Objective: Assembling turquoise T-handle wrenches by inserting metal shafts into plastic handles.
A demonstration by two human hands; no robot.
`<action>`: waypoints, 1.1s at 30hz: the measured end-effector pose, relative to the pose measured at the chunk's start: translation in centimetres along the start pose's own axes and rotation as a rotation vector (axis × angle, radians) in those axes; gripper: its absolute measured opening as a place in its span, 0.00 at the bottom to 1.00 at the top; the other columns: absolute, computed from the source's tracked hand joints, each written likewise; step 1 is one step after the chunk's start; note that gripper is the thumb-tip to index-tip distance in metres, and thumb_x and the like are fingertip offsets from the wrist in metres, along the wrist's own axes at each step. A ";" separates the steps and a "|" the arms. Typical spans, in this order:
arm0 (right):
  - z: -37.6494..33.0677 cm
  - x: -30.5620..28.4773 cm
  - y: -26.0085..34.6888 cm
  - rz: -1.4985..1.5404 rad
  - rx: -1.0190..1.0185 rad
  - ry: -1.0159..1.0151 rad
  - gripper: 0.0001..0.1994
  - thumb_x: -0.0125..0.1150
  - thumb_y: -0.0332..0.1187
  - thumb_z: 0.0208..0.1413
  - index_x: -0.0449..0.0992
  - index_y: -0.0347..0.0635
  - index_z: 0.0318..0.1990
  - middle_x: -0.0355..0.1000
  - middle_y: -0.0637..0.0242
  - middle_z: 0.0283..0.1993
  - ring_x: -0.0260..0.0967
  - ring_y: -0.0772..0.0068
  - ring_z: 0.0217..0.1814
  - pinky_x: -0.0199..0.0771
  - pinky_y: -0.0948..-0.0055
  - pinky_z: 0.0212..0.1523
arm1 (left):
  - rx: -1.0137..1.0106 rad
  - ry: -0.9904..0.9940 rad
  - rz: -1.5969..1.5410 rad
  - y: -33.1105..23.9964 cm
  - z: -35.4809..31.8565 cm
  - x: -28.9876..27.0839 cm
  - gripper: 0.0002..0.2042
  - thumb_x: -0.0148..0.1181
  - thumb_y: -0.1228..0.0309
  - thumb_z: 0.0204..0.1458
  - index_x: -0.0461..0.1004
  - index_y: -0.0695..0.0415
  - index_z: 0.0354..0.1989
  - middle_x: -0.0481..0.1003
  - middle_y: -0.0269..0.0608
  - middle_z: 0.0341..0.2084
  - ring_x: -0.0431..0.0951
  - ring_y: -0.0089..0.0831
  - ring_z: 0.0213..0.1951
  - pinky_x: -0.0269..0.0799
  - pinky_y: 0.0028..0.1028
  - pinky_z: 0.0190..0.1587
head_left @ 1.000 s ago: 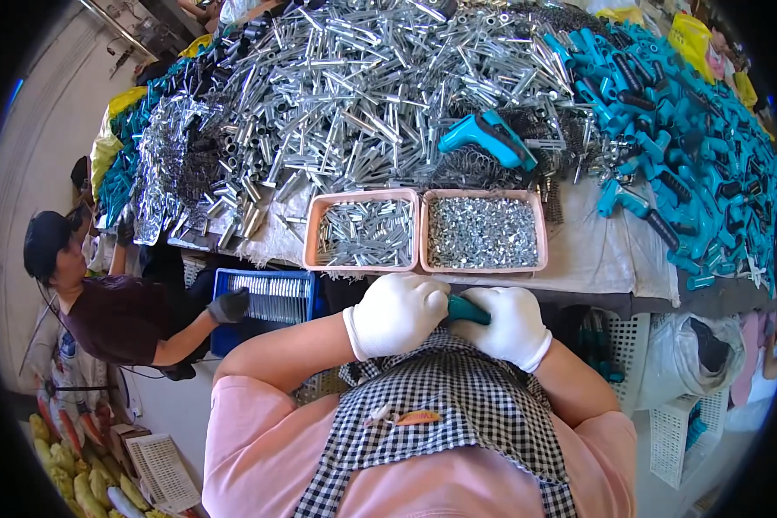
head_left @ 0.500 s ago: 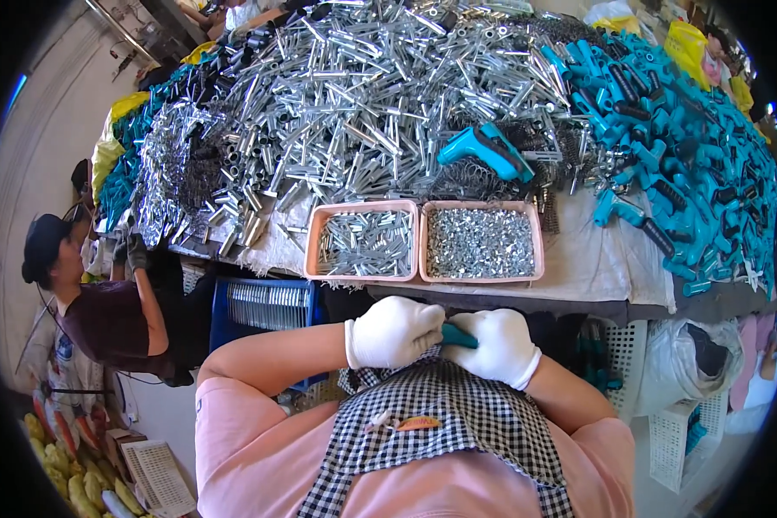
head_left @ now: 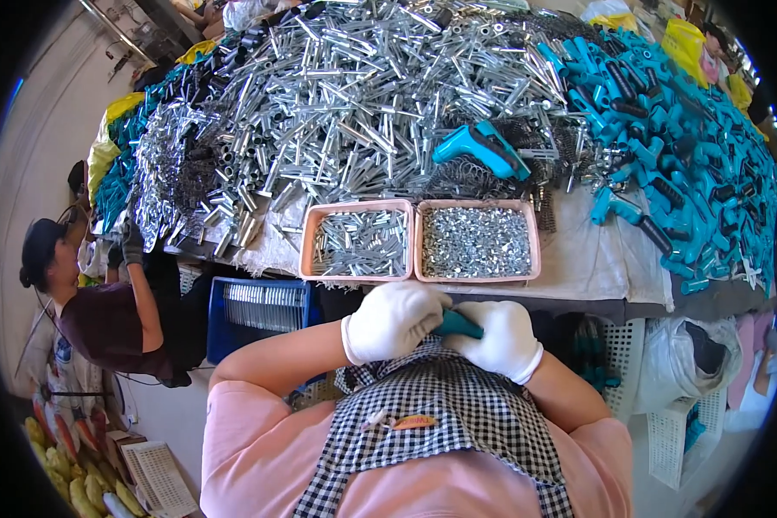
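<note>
Both my hands wear white gloves and meet close to my chest, above a checked apron. My left hand (head_left: 394, 321) and my right hand (head_left: 498, 338) are both closed around a small teal plastic handle part (head_left: 457, 325), which shows only between the gloves. Just beyond my hands, at the table's near edge, stand two pink trays: the left pink tray (head_left: 306, 250) holds short metal pins, the right pink tray (head_left: 534, 243) holds small silvery nuts or screws.
A big heap of metal tubes (head_left: 354, 104) covers the table, with a teal power screwdriver (head_left: 479, 148) on it and a pile of teal handles (head_left: 682, 147) at right. A blue crate (head_left: 259, 306) sits below. Another person (head_left: 104, 302) works at left.
My hands have stayed together on the teal part, shifting slightly. The person at left has raised a gloved hand from the blue crate up to the table edge.
</note>
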State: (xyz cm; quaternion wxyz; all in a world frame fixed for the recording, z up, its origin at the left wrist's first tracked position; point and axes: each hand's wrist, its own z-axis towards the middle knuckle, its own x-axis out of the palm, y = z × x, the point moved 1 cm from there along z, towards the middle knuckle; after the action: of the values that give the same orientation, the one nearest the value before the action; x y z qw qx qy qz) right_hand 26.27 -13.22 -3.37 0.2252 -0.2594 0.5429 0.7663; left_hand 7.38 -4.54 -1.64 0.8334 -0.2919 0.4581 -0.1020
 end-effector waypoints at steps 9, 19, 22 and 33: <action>-2.5 0.1 -3.5 1.232 0.676 -0.095 0.19 0.58 0.49 0.52 0.71 0.38 0.34 0.64 0.66 0.16 0.56 0.77 0.13 0.50 0.77 0.13 | -0.182 -0.668 -0.173 -2.1 1.9 0.0 0.02 0.62 0.79 0.51 0.77 0.60 0.32 0.77 0.43 0.30 0.78 0.39 0.33 0.74 0.31 0.38; -10.8 5.5 -9.0 2.038 0.644 -0.088 0.52 0.34 0.85 0.43 0.64 0.44 0.56 0.64 0.60 0.58 0.64 0.65 0.61 0.64 0.62 0.64 | 0.153 -0.629 -0.129 -2.7 4.1 7.3 0.14 0.72 0.71 0.40 0.77 0.55 0.36 0.76 0.37 0.28 0.77 0.36 0.27 0.71 0.33 0.28; -10.8 4.2 -8.3 1.701 0.810 -0.248 0.45 0.44 0.80 0.45 0.66 0.45 0.53 0.66 0.64 0.55 0.64 0.72 0.57 0.63 0.68 0.63 | 0.156 -0.655 -0.146 -2.8 4.0 7.2 0.14 0.72 0.71 0.40 0.76 0.55 0.37 0.75 0.36 0.28 0.77 0.36 0.27 0.72 0.33 0.28; -8.6 3.4 -7.8 2.459 0.644 -0.081 0.40 0.78 0.50 0.36 0.67 0.49 0.57 0.65 0.75 0.60 0.60 0.79 0.62 0.61 0.78 0.63 | -0.007 -0.610 -0.146 -3.7 4.2 5.3 0.10 0.70 0.71 0.42 0.75 0.55 0.31 0.74 0.38 0.23 0.77 0.38 0.24 0.72 0.34 0.26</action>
State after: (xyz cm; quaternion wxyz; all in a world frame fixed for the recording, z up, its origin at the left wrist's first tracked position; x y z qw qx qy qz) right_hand 29.89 -18.82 -13.47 -0.5623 0.5030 0.5782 0.3105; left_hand 14.15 -8.24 -1.48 0.9218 -0.3442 0.1650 -0.0677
